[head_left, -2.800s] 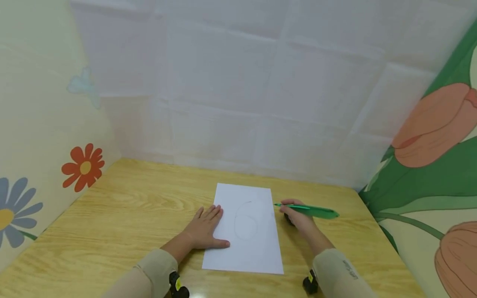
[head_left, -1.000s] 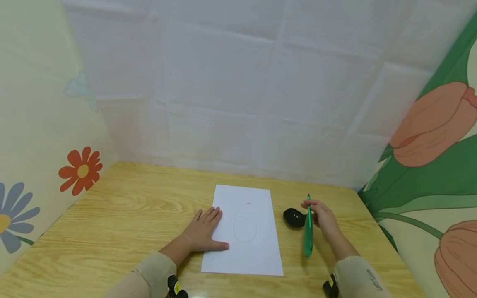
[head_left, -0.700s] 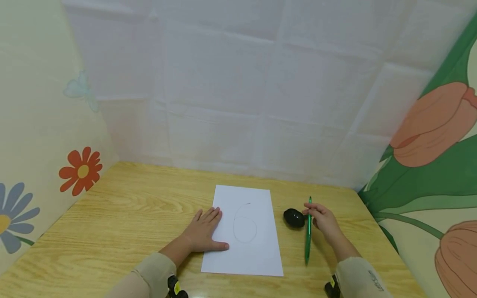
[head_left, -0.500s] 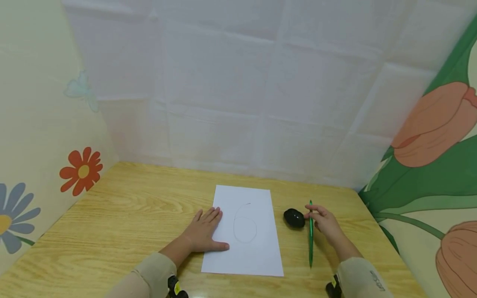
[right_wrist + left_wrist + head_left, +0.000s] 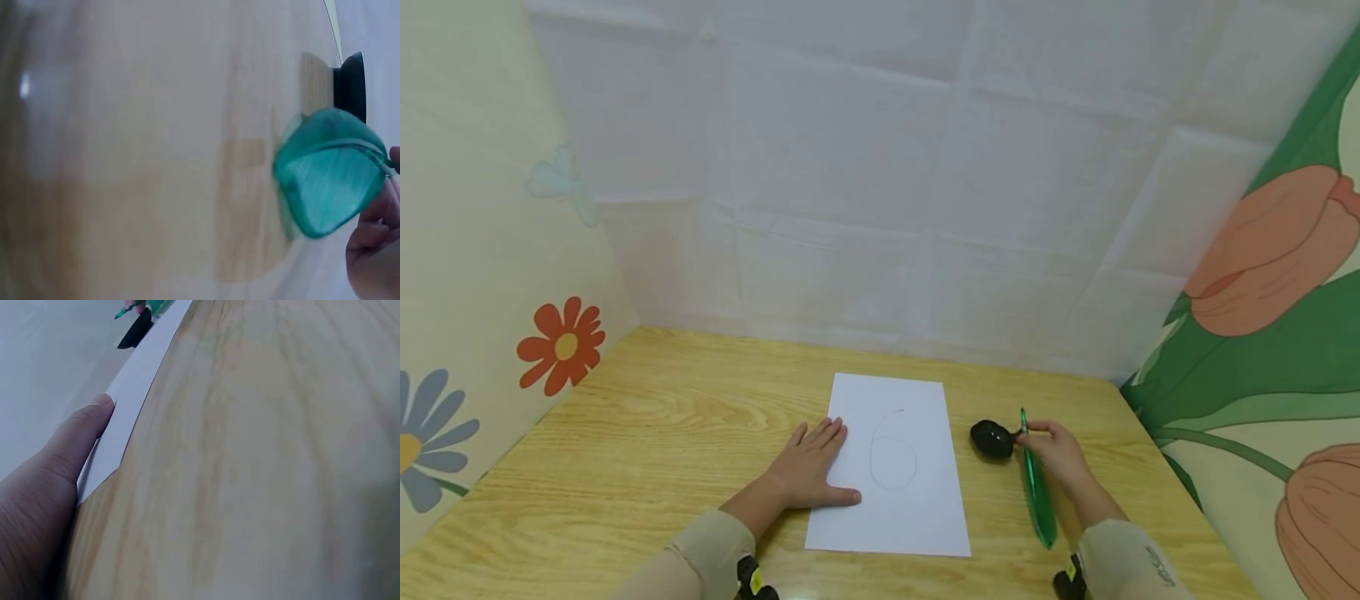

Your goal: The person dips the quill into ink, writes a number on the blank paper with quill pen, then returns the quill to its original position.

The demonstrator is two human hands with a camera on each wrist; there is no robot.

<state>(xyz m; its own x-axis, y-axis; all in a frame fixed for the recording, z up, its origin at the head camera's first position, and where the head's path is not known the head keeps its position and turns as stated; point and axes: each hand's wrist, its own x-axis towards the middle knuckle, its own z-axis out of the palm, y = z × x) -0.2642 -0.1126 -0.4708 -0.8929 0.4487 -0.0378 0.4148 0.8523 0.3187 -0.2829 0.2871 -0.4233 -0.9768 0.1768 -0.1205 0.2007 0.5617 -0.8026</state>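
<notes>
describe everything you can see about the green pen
The green pen is slim, translucent green plastic by its look, wider toward the near end. The right hand pinches it near its far tip, which points away, close beside the black object. It slants over the wooden table, right of the white paper; whether it touches the table is unclear.

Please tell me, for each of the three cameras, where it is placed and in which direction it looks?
Head: high, looks forward and down at the wooden table, the paper, left hand and right hand.
Left wrist: low over the table, looks along the paper's edge; only the thumb shows.
Right wrist: low, looks along the green pen; fingertips show.
Shared: the black object appears in all three views.
</notes>
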